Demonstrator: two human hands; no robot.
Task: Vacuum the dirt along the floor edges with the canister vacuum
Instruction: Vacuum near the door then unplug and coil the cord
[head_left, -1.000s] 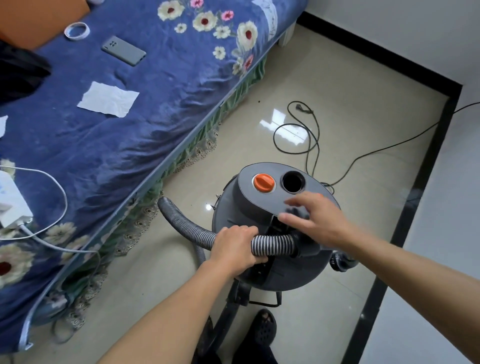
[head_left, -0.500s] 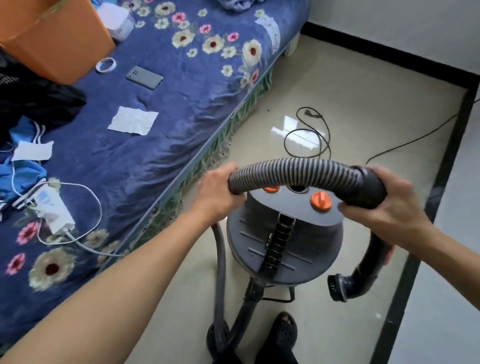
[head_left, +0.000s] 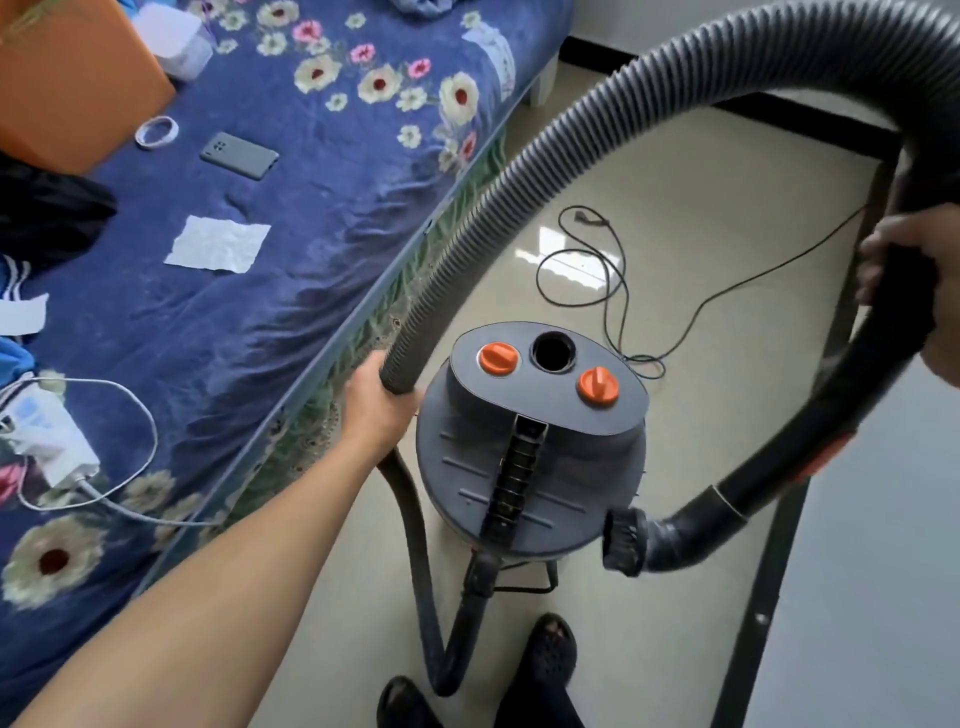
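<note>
A grey canister vacuum (head_left: 530, 457) with two orange knobs and an open round port on top stands on the beige floor in front of my feet. Its ribbed grey hose (head_left: 571, 130) arches high from lower left to upper right. My left hand (head_left: 376, 402) grips the hose low down, beside the canister's left side. My right hand (head_left: 914, 280) grips the black curved handle tube at the right edge. That tube bends down to a small round brush nozzle (head_left: 626, 540), which hangs by the canister's right side, above the floor.
A bed with a blue flowered cover (head_left: 260, 260) fills the left, carrying a phone (head_left: 239, 155), paper, a charger and an orange box. A black power cord (head_left: 597, 270) loops on the floor beyond the canister. A black baseboard (head_left: 769, 597) runs along the right wall.
Both hands have spread apart with the hose: the left slid down beside the canister, the right swung up and out to the right, and the hose now arcs high overhead.
</note>
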